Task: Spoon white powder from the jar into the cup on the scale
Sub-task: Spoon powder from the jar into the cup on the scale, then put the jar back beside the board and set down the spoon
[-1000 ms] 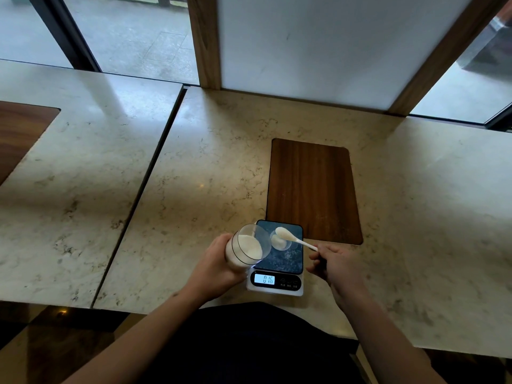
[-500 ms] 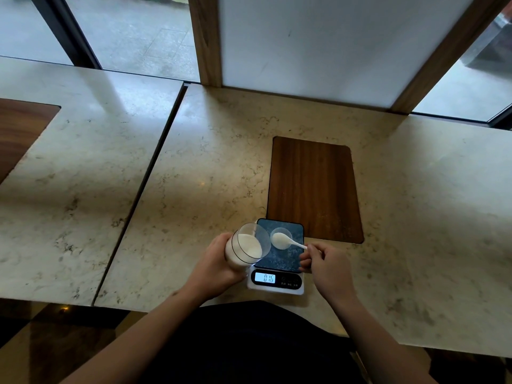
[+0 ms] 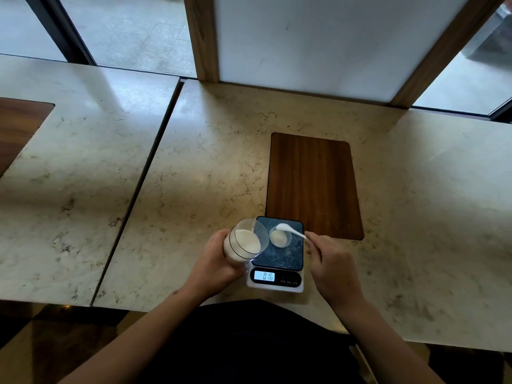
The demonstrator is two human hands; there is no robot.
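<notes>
White plastic, the spoon [image 3: 289, 230] now hangs with its bowl over the far rim of the cup [image 3: 280, 237], where half a second ago it sat lower and nearer, level with the cup's middle, and a second ago it lay across the cup much as it does now. The right hand [image 3: 331, 261] has swung back out to the right of the scale [image 3: 277, 257]; its fingers [image 3: 310, 241] pinch the tip of the spoon handle. The left hand [image 3: 219, 263] has not shifted: its fingers wrap the glass jar [image 3: 243, 243], which it holds tilted, mouth toward the scale, just left of the cup and off the marble surface [image 3: 194, 167]. Powder [image 3: 248, 241] lies banked inside the jar; a pale layer covers the bottom of the cup, which stands on the dark platform of the scale. The display [image 3: 267, 276] shows the same digits in all three pictures, so the little back-and-forth of the spoon seems to have added nothing that registers. Whether the spoon bowl carries powder is too small to tell. My reading is that the person is tapping or hovering over the cup, and another dip into the jar is likely needed. A wooden inlay [image 3: 313, 187] lies beyond the scale, untouched.
</notes>
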